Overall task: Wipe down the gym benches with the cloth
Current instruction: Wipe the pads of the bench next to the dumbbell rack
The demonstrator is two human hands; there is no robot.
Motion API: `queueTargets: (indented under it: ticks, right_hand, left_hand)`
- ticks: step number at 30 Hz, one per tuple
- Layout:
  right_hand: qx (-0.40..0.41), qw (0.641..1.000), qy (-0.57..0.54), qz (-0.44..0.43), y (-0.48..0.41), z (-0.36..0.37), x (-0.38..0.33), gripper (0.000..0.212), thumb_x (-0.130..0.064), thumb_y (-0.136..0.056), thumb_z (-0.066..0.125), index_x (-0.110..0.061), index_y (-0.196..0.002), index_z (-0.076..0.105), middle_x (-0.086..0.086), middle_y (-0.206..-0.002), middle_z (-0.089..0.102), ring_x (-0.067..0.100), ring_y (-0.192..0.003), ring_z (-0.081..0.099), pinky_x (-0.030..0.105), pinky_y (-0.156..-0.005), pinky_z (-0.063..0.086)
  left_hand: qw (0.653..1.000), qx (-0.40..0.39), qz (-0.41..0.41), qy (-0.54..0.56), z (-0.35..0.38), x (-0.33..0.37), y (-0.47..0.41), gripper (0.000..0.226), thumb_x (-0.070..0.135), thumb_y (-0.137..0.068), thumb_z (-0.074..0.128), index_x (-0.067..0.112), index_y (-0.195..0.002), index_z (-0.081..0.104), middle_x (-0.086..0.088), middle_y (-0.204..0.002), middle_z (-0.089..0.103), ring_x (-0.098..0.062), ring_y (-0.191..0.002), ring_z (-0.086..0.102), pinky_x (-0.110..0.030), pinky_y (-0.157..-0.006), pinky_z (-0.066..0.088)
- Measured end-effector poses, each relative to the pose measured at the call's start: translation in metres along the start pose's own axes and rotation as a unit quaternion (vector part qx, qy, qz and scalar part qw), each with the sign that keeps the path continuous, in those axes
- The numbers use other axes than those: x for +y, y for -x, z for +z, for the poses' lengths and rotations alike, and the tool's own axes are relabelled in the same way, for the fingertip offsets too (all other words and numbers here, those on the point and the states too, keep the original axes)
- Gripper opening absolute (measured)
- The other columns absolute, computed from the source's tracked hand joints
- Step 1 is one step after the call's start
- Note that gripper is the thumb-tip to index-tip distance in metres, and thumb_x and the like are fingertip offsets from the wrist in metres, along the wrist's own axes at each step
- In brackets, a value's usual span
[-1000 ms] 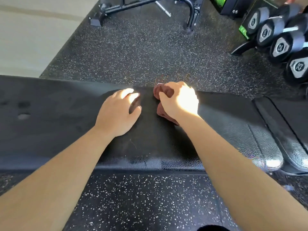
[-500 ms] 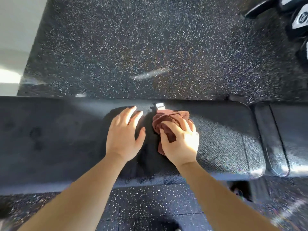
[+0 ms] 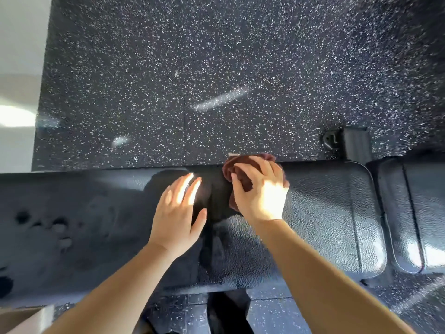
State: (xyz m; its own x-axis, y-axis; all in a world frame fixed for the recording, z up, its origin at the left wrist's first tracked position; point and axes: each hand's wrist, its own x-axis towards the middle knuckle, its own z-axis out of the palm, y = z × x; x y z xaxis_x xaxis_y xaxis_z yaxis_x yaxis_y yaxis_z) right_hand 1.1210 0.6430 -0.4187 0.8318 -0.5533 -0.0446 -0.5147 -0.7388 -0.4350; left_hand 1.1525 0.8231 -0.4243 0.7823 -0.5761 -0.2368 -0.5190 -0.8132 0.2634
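The right grip (image 3: pixel 261 196) is clamped on the bunched cloth (image 3: pixel 240 165) at the far edge of the counter (image 3: pixel 325 213) — left grip (image 3: pixel 178 213) flat, fingers straight, on the counter's middle. The counter's long axis runs sideways — likely the wiping line.

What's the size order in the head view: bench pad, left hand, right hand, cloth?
1. bench pad: spans nearly the full frame width.
2. left hand and right hand: they look alike, so not ranked.
3. cloth: smallest as seen, mostly covered by the right hand.
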Motion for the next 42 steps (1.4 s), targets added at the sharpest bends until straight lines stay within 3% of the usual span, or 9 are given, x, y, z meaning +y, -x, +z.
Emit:
queueTargets:
  ticks: [6,10,16,19,24,27,37,42]
  right_hand:
    - [-0.051,0.995,0.031,0.078,-0.029,0.007,-0.013,0.024,-0.044,-0.082,0.061,-0.035,-0.105,0.066,-0.008,-0.122,0.057,0.023,-0.115,0.045,0.045,-0.087,0.037]
    - [-0.031,0.993,0.042,0.108,-0.027,0.014,-0.03,0.022,-0.041,-0.083,0.061,-0.033,-0.103,0.066,-0.004,-0.119,0.058,0.026,-0.113,0.046,0.046,-0.086,0.037]
    - [-0.075,0.997,0.032,0.011,-0.017,0.045,-0.095,0.023,-0.042,-0.08,0.06,-0.035,-0.101,0.065,-0.009,-0.117,0.058,0.024,-0.11,0.048,0.042,-0.082,0.036]
    - [-0.101,0.994,0.034,-0.006,-0.021,0.046,-0.094,0.025,-0.044,-0.082,0.059,-0.037,-0.106,0.064,-0.008,-0.119,0.058,0.025,-0.111,0.047,0.044,-0.084,0.036]
    - [-0.109,0.992,0.051,0.038,-0.027,0.022,-0.051,0.029,-0.046,-0.086,0.054,-0.036,-0.112,0.062,-0.009,-0.127,0.054,0.023,-0.118,0.043,0.047,-0.092,0.037]
    - [-0.104,0.99,0.071,0.066,-0.036,0.015,-0.04,0.025,-0.046,-0.086,0.055,-0.035,-0.108,0.063,-0.008,-0.123,0.055,0.024,-0.114,0.045,0.044,-0.088,0.036]
    - [-0.051,0.997,0.059,0.029,-0.012,0.036,-0.083,0.017,-0.035,-0.078,0.065,-0.033,-0.095,0.069,-0.005,-0.113,0.06,0.028,-0.108,0.049,0.043,-0.082,0.039]
    - [-0.099,0.994,0.05,0.012,-0.012,0.055,-0.115,0.021,-0.041,-0.08,0.061,-0.036,-0.1,0.066,-0.007,-0.122,0.056,0.027,-0.116,0.045,0.045,-0.087,0.037]
  left_hand:
    - [0.999,0.0,-0.029,-0.015,-0.021,-0.053,-0.029,0.059,0.04,-0.089,0.033,0.001,-0.13,0.049,-0.016,-0.131,0.053,-0.033,-0.122,0.049,-0.051,-0.106,0.033]
    - [1.0,-0.001,0.007,-0.02,-0.024,-0.082,-0.034,0.056,0.04,-0.091,0.033,-0.002,-0.121,0.055,-0.019,-0.119,0.06,-0.036,-0.111,0.056,-0.047,-0.099,0.039]
    - [1.0,0.0,-0.001,-0.018,-0.018,-0.088,-0.032,0.05,0.039,-0.087,0.031,0.01,-0.123,0.052,-0.01,-0.12,0.059,-0.029,-0.113,0.053,-0.039,-0.101,0.027]
    - [1.0,-0.009,-0.002,-0.013,-0.017,-0.09,-0.034,0.05,0.04,-0.087,0.032,0.011,-0.122,0.051,-0.008,-0.12,0.059,-0.026,-0.112,0.052,-0.038,-0.099,0.031]
    - [1.0,-0.009,-0.001,-0.01,-0.018,-0.09,-0.031,0.049,0.04,-0.088,0.032,0.012,-0.123,0.052,-0.006,-0.123,0.058,-0.026,-0.116,0.051,-0.041,-0.102,0.032]
    - [1.0,-0.013,-0.006,-0.007,-0.019,-0.089,-0.033,0.048,0.041,-0.086,0.033,0.014,-0.121,0.052,-0.006,-0.121,0.059,-0.026,-0.113,0.052,-0.041,-0.1,0.034]
    - [0.999,-0.038,-0.003,-0.032,-0.026,-0.084,-0.033,0.054,0.04,-0.087,0.03,0.006,-0.122,0.054,-0.01,-0.119,0.06,-0.029,-0.112,0.054,-0.044,-0.099,0.036]
    - [0.997,-0.048,-0.036,-0.055,-0.037,-0.118,-0.025,0.055,0.042,-0.088,0.029,0.006,-0.12,0.055,-0.012,-0.12,0.06,-0.03,-0.112,0.056,-0.055,-0.101,0.033]
